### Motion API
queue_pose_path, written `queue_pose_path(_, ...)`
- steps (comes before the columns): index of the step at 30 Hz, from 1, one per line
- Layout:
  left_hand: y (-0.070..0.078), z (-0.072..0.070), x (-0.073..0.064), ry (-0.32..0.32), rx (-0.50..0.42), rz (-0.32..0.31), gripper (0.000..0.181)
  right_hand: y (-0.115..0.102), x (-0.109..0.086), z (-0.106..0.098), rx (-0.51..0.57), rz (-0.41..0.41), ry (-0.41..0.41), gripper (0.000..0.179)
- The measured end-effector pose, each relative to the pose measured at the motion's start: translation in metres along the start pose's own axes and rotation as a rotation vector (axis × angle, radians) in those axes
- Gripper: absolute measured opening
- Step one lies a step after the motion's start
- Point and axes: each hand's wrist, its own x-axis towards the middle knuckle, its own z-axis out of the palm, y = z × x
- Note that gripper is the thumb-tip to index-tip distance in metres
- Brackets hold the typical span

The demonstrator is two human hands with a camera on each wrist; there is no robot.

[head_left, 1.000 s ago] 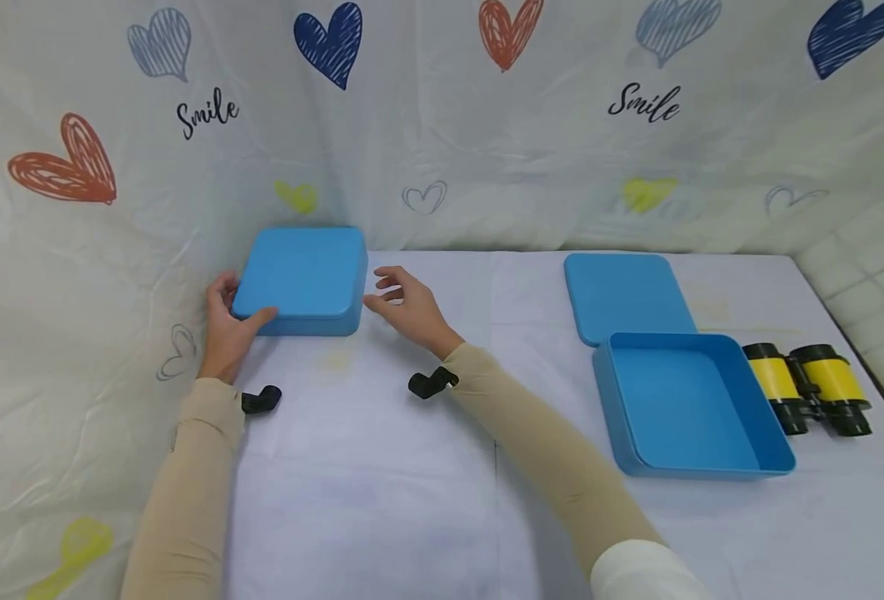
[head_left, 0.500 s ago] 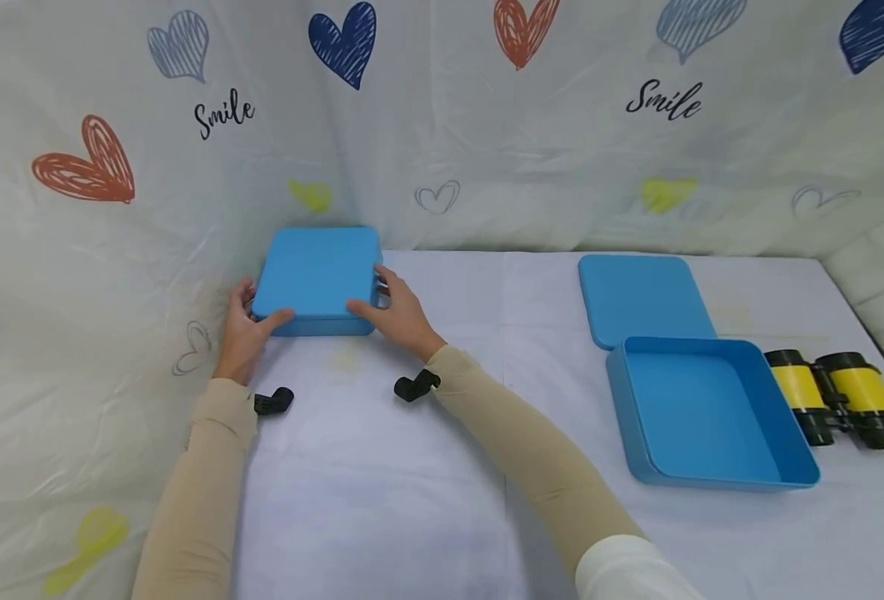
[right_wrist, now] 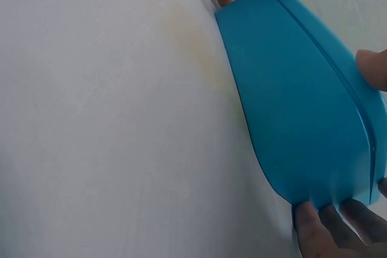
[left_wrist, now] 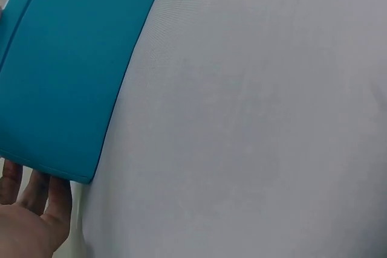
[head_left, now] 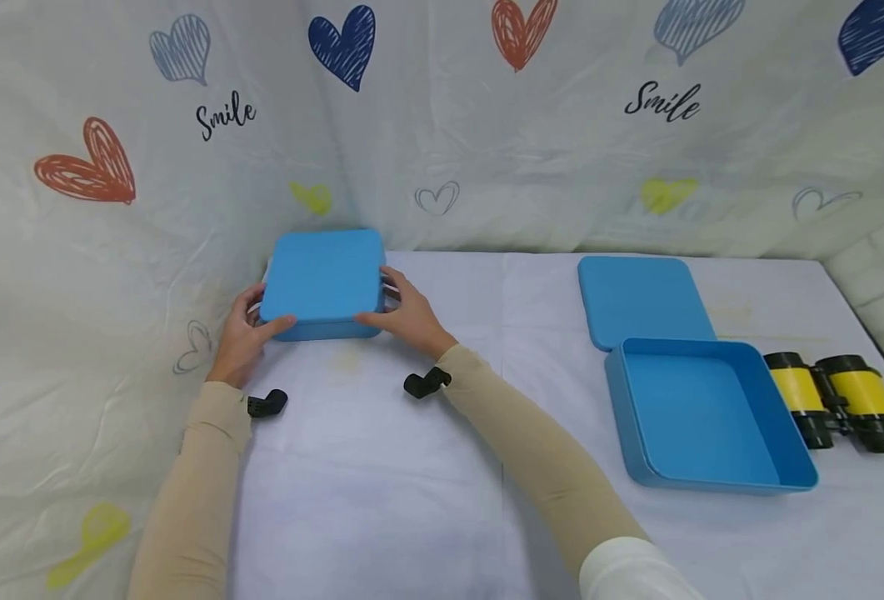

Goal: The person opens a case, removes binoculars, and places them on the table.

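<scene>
A lidded blue box [head_left: 325, 275] sits at the back left of the white table, its lid seam visible on the side wall [right_wrist: 290, 101] in the right wrist view. My left hand [head_left: 242, 337] grips its left end, the thumb on the near lid edge and several fingers against the end wall. At the opposite end, my right hand [head_left: 415, 321] holds the box the same way, its thumb on the front of the lid. In the left wrist view, fingers of the left hand [left_wrist: 36, 216] touch the box's lower end. The contents are hidden under the lid.
An open blue box [head_left: 711, 417] stands at the right, with a flat blue lid [head_left: 647, 300] behind it. Yellow and black binoculars [head_left: 835, 400] lie against its right side. A curtain printed with hearts [head_left: 449, 125] rises behind and left of the table.
My right hand has come in from beside the lidded box and taken hold of its right end. Over the last half second the box has shifted slightly right and toward me.
</scene>
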Motion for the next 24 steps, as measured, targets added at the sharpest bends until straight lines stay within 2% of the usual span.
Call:
queue_pose_path(6, 0.003, 0.001, -0.004, -0.034, 0.022, -0.005, 0.093, 0.003, -0.005, -0.006, 0.013, 0.008, -0.014, 0.102)
queue_pose_path(12, 0.004, 0.002, -0.008, -0.031, 0.092, -0.017, 0.096, 0.004, -0.012, -0.012, 0.009, 0.010, -0.023, 0.104)
queue_pose_path(16, 0.004, 0.003, -0.010, -0.054, 0.128, -0.018, 0.098, 0.004, -0.017, -0.018, 0.000, 0.010, -0.026, 0.102)
queue_pose_path(24, 0.000, 0.007, -0.013, -0.082, 0.148, -0.017, 0.100, 0.006, -0.026, -0.026, 0.008, 0.002, -0.031, 0.104)
